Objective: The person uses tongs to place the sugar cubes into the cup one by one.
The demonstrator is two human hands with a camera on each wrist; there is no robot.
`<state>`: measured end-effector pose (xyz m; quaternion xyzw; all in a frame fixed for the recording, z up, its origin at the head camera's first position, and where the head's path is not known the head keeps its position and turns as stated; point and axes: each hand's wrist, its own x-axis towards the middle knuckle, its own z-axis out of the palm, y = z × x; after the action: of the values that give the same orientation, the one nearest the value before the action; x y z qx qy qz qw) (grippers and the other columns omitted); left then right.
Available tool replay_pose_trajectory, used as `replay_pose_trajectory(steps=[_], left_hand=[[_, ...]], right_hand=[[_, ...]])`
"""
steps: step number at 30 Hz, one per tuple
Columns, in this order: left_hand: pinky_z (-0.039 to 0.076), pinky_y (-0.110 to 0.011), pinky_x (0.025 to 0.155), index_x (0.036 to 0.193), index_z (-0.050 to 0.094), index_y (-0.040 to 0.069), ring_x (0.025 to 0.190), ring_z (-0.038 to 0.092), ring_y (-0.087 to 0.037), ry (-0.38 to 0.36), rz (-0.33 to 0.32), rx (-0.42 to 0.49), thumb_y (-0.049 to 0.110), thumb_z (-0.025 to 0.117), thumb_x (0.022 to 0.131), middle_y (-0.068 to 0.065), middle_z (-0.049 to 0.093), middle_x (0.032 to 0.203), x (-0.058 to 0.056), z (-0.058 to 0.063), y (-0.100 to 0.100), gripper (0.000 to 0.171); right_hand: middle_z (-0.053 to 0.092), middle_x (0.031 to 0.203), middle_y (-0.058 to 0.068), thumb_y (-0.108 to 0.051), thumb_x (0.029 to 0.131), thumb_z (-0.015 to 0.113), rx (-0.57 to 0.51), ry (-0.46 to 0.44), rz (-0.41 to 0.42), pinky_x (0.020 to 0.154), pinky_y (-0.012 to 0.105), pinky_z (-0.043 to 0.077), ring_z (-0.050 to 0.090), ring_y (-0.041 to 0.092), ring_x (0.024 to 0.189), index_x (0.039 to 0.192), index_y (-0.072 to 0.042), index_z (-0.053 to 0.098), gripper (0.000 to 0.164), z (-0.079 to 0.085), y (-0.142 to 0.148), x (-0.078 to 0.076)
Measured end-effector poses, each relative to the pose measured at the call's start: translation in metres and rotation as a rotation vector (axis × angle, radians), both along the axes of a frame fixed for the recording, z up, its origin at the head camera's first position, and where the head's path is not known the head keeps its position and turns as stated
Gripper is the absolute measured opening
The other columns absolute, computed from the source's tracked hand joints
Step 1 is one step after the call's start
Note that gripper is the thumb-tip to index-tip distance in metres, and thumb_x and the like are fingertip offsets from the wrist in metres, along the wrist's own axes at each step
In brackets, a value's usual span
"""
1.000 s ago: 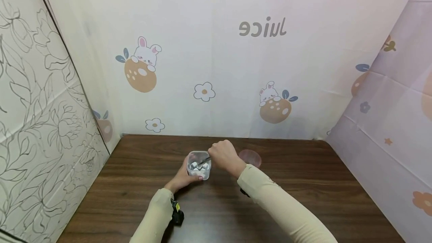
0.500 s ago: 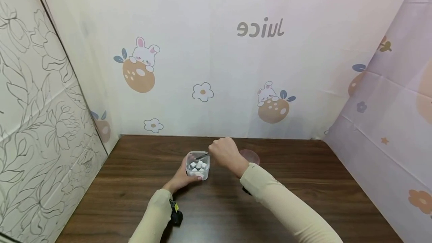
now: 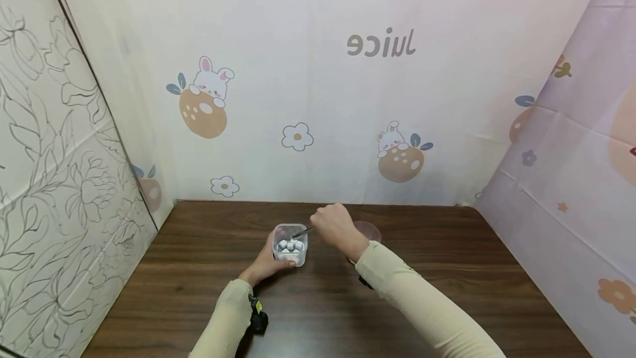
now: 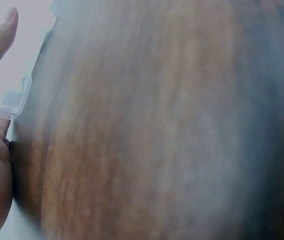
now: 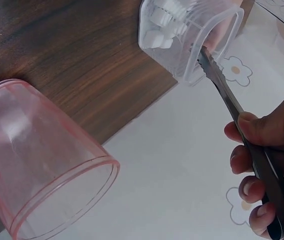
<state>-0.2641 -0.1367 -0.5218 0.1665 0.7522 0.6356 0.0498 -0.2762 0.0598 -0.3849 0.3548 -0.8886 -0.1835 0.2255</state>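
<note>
A clear plastic container (image 3: 285, 230) stands on the table, with several white cubes (image 5: 159, 39) inside. My left hand (image 3: 265, 263) grips it round its left side, the thumb across the near face. My right hand (image 3: 336, 228) holds metal tongs (image 5: 229, 100), thumb on one side and fingers curled along the other. The serrated tips of the tongs reach into the container's mouth, above the cubes. No cube shows between them. In the left wrist view only the left thumb (image 4: 0, 40), the palm and a corner of the container appear.
A transparent pink cup (image 5: 41, 145) stands right of my right hand, partly hidden by the wrist in the head view. The dark wooden table (image 3: 199, 269) meets a patterned cloth backdrop (image 3: 318, 175) at its far edge.
The tongs' tips were down among the cubes a second ago and are now above them, nearer the container's mouth. My right hand has shifted slightly right; the left hand keeps its grip.
</note>
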Motion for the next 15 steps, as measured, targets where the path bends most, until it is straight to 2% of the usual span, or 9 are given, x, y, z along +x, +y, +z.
replay_pose_trajectory(steps=[6,11,15], left_hand=[[0.014,-0.049,0.1,0.138,0.008,0.0,0.126,0.02,-0.037,0.019,0.007,0.003,0.003,0.075,0.065,-0.025,0.023,0.138,-0.001,-0.001,0.0,0.099],[0.014,-0.049,0.1,0.138,0.007,0.0,0.126,0.02,-0.037,0.014,-0.001,0.003,0.005,0.076,0.066,-0.026,0.022,0.138,0.001,0.001,0.0,0.1],[0.015,-0.048,0.1,0.138,0.008,-0.001,0.126,0.02,-0.038,0.012,0.001,0.011,0.003,0.075,0.065,-0.026,0.022,0.138,0.001,0.003,0.0,0.099]], right_hand=[[0.026,0.044,-0.009,-0.007,0.066,0.06,-0.004,0.019,0.036,0.037,0.022,0.018,0.016,0.008,0.045,0.046,-0.021,0.036,0.035,-0.006,-0.003,-0.001],[0.033,0.043,-0.008,-0.011,0.065,0.063,-0.006,0.023,0.037,0.035,0.024,0.024,0.017,0.007,0.044,0.046,-0.02,0.042,0.03,-0.011,-0.007,-0.003],[0.039,0.043,-0.007,-0.013,0.064,0.065,0.003,0.013,0.019,0.035,0.026,0.028,0.024,0.007,0.041,0.047,-0.019,0.046,0.026,-0.015,-0.01,-0.005]])
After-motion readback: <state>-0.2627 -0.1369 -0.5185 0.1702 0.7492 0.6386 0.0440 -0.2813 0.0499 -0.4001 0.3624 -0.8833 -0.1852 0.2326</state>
